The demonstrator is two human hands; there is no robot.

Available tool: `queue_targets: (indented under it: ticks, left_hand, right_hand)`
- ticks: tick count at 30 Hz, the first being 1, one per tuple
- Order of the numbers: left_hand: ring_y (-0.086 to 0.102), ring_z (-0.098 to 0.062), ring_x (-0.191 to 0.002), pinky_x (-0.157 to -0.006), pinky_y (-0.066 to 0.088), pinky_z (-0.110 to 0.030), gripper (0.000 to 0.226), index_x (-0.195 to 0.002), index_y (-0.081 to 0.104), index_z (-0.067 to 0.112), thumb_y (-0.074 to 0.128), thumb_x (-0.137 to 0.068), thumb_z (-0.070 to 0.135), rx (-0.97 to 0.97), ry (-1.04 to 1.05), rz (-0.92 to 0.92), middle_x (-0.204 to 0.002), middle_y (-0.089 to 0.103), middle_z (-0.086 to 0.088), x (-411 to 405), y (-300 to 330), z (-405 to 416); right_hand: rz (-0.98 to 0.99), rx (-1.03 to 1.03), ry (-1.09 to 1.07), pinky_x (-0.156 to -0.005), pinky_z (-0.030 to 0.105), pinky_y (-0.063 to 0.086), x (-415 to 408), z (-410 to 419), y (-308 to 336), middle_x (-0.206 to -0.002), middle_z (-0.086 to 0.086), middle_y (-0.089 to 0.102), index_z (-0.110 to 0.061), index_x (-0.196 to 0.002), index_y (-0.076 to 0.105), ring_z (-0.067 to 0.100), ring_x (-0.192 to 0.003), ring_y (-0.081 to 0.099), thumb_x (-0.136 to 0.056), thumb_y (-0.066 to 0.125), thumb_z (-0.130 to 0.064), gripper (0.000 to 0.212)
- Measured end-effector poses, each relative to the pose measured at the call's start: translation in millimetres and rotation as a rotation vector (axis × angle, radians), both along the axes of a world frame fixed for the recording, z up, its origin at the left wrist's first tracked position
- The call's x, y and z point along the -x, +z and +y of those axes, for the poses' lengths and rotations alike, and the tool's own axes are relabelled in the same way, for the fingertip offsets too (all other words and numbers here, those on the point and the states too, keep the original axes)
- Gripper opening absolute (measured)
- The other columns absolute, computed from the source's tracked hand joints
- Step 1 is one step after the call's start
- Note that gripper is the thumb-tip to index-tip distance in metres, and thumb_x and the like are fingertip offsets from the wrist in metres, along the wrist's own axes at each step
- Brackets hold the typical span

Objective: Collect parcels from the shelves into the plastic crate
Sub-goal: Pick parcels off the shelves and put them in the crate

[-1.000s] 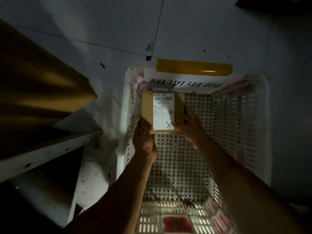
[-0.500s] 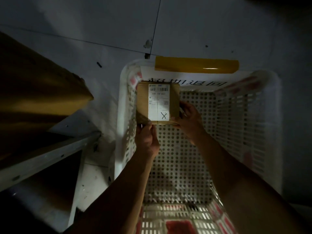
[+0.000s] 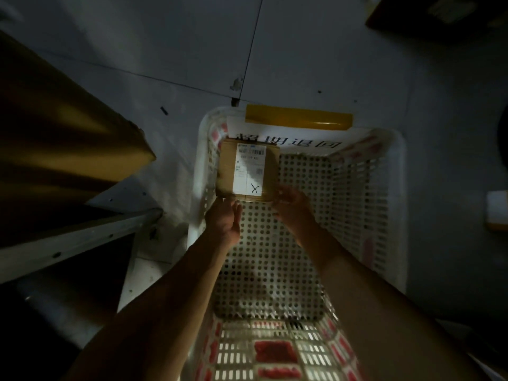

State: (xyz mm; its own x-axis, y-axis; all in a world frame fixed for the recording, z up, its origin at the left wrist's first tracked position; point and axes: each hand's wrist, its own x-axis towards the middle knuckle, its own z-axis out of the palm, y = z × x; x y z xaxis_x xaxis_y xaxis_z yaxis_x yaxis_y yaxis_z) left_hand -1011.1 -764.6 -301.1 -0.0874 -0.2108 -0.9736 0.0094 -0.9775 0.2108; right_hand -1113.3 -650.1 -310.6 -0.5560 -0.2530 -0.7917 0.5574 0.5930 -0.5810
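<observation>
A brown cardboard parcel [image 3: 248, 171] with a white shipping label marked X lies in the far left corner of the white perforated plastic crate [image 3: 395, 188], against its far wall. My left hand [image 3: 224, 220] is at the parcel's near left corner, its fingers reaching up to the edge. On the other side, my right hand [image 3: 291, 206] touches the near right corner with loosely spread fingers. Neither hand wraps around the parcel. Both forearms reach down into the crate.
The crate stands on a grey floor and carries a white paper sign [image 3: 288, 138] and yellow tape [image 3: 298, 118] on its far rim. A metal shelf [image 3: 68, 240] with a large brown box [image 3: 63, 149] is on the left. A small parcel [image 3: 497, 213] lies at the right edge.
The parcel has moved down and away into the crate's far left corner. My hands have slid from its sides to its near edge and loosened their hold.
</observation>
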Motion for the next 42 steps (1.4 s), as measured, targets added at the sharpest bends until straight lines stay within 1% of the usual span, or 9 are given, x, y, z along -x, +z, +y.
queue_targets:
  ticks: [2,5,11,16,23,25,27,31,42]
  left_hand:
    - [0.060,-0.013,-0.082,-0.075,0.058,-0.023,0.008,-0.093,0.063,0.012,0.061,-0.097,0.005,-0.012,-0.023,0.064,-0.088,0.061,-0.006,-3.6,21.3,2.3]
    - [0.066,-0.019,-0.095,-0.089,0.058,-0.032,0.021,-0.115,0.062,0.014,0.053,-0.101,0.003,0.027,-0.103,0.087,-0.098,0.068,-0.009,-8.7,56.4,8.3]
    - [0.068,-0.021,-0.107,-0.092,0.057,-0.036,0.024,-0.115,0.067,0.019,0.060,-0.097,0.005,0.449,-0.815,-0.127,-0.118,0.070,-0.006,-31.9,106.5,33.7]
    - [0.063,-0.019,-0.094,-0.072,0.049,-0.020,0.028,-0.115,0.068,0.004,0.061,-0.090,-0.006,0.623,-0.975,-0.149,-0.116,0.070,-0.017,-61.4,148.2,57.8]
    - [0.066,-0.030,-0.104,-0.081,0.046,-0.024,0.028,-0.115,0.067,0.002,0.063,-0.088,-0.005,0.731,-0.996,-0.226,-0.114,0.070,-0.013,-106.7,190.2,108.2]
    - [0.062,-0.023,-0.108,-0.087,0.042,-0.019,0.024,-0.118,0.065,0.005,0.060,-0.094,0.003,0.745,-1.109,-0.274,-0.118,0.066,-0.007,-120.4,201.5,124.4]
    - [0.057,-0.027,-0.123,-0.105,0.043,-0.033,0.031,-0.127,0.060,0.011,0.058,-0.097,0.011,0.795,-1.231,-0.365,-0.132,0.060,-0.008,-138.1,209.0,140.4]
    - [0.051,-0.028,-0.127,-0.102,0.044,-0.039,0.045,-0.140,0.051,0.020,0.054,-0.095,0.015,0.885,-1.572,-0.580,-0.139,0.052,-0.006,-182.8,230.5,168.4]
    - [0.054,-0.024,-0.117,-0.092,0.050,-0.037,0.049,-0.133,0.056,0.025,0.056,-0.089,0.005,0.861,-1.478,-0.726,-0.126,0.057,-0.002,-323.0,245.7,223.4]
  right_hand:
    - [-0.007,-0.009,0.043,-0.092,0.044,0.059,-5.6,6.5,23.5,-0.119,0.010,0.068,-0.016,-0.132,0.061,0.023,-0.104,0.067,-0.093,0.064,0.001,0.043]
    - [-0.021,-0.044,0.107,-0.092,0.048,0.058,-14.5,15.3,51.9,-0.116,0.012,0.069,-0.018,-0.128,0.063,0.022,-0.096,0.067,-0.094,0.060,-0.003,0.036]
    - [0.007,-0.161,0.283,-0.084,0.038,0.058,-33.5,39.0,103.4,-0.110,0.001,0.068,-0.034,-0.094,0.063,0.022,-0.100,0.067,-0.093,0.065,-0.008,0.026]
    - [0.050,-0.189,0.549,-0.084,0.024,0.046,-47.3,66.2,139.3,-0.113,0.005,0.065,-0.017,-0.113,0.067,0.022,-0.104,0.062,-0.095,0.061,-0.010,0.020]
    - [0.098,-0.173,0.842,-0.087,0.028,0.046,-65.5,91.1,183.3,-0.121,0.007,0.061,-0.011,-0.132,0.059,0.022,-0.108,0.058,-0.099,0.062,-0.015,0.033]
    - [0.153,-0.177,0.995,-0.087,0.028,0.045,-75.0,98.4,191.5,-0.122,0.007,0.060,-0.009,-0.133,0.057,0.022,-0.106,0.055,-0.101,0.059,-0.013,0.033]
    - [0.264,-0.199,1.188,-0.087,0.029,0.048,-88.3,105.2,201.0,-0.124,0.006,0.061,-0.013,-0.132,0.058,0.025,-0.109,0.058,-0.100,0.058,-0.016,0.031]
    - [0.524,-0.281,1.546,-0.100,0.034,0.049,-125.5,115.0,222.8,-0.135,0.004,0.060,-0.022,-0.133,0.056,0.027,-0.126,0.056,-0.097,0.057,-0.021,0.036]
    - [0.709,-0.228,1.974,-0.100,0.041,0.046,-267.6,129.1,252.2,-0.130,0.009,0.060,-0.016,-0.123,0.058,0.031,-0.120,0.058,-0.097,0.057,-0.019,0.026]
